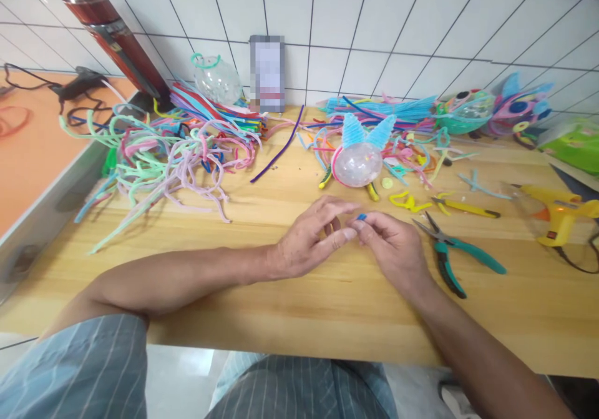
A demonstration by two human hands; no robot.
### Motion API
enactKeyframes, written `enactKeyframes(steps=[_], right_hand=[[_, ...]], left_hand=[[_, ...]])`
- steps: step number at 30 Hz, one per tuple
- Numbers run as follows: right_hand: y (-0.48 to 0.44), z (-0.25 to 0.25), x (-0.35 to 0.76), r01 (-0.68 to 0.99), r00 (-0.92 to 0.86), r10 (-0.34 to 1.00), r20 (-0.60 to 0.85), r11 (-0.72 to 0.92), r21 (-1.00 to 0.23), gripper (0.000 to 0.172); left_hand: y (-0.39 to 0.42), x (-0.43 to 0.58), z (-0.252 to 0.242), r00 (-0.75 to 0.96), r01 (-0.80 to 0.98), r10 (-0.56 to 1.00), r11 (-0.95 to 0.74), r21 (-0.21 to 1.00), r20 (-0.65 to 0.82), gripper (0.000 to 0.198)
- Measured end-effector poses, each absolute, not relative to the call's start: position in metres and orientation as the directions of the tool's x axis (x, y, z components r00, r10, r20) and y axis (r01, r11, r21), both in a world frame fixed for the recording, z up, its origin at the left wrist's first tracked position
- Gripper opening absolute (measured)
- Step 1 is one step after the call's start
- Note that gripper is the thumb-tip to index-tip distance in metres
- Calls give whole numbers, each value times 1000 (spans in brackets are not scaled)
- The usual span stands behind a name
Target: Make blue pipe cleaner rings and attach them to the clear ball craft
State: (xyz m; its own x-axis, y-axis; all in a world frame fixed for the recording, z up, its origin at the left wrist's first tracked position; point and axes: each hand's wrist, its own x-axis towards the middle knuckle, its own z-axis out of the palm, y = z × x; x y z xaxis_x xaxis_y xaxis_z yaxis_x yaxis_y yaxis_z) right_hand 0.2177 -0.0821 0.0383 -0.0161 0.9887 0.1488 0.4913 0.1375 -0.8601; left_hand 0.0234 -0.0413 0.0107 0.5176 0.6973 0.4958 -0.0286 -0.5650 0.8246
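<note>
In the middle of the head view, my right hand [397, 244] pinches a small blue piece [362, 217] between thumb and fingertips; its exact kind is too small to make out. My left hand [317, 236] is beside it with fingers apart, its thumb tip close to the right fingertips. Just beyond my hands stands a clear plastic ball [359, 164] with a pink band round it. Two light blue pipe-cleaner ears [353, 130] rise from its top, and yellow-and-dark feet [372, 192] show below. Teal-handled pliers [452, 244] lie open to the right of my right hand.
Piled pipe cleaners [173, 163] cover the left back. A purple pipe cleaner [281, 147], a phone [267, 72] and a red flask [115, 41] are along the back. At right are a yellow cutter [472, 208], a glue gun [559, 210] and decorated balls [465, 112].
</note>
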Motion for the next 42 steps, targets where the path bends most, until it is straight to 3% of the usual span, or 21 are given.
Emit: enactKeyframes(steps=[5, 28, 31, 34, 36, 38, 42], right_hand=[[-82, 36, 220, 523, -82, 990, 114, 141, -841, 31], [-76, 38, 221, 352, -124, 987, -104, -54, -934, 38], [-76, 41, 222, 361, -107, 990, -87, -43, -931, 38], [-76, 42, 224, 382, -42, 997, -59, -38, -923, 39], [-75, 41, 226, 382, -1, 999, -53, -49, -923, 36], [-75, 39, 227, 363, 37, 998, -49, -59, -930, 33], [-75, 36, 225, 293, 122, 992, -12, -48, -955, 30]], left_hand=[[-34, 23, 13, 549, -45, 591, -685, 727, 591, 28], [-26, 22, 5, 598, -60, 586, -648, 760, 547, 24], [-29, 22, 4, 618, -54, 633, -558, 828, 467, 32], [-32, 24, 6, 668, -25, 694, -340, 940, 269, 47], [-34, 25, 8, 710, 26, 690, -221, 975, 138, 38], [-35, 26, 11, 748, 76, 660, -193, 978, 72, 26], [-37, 27, 15, 761, 121, 646, -243, 963, 67, 27]])
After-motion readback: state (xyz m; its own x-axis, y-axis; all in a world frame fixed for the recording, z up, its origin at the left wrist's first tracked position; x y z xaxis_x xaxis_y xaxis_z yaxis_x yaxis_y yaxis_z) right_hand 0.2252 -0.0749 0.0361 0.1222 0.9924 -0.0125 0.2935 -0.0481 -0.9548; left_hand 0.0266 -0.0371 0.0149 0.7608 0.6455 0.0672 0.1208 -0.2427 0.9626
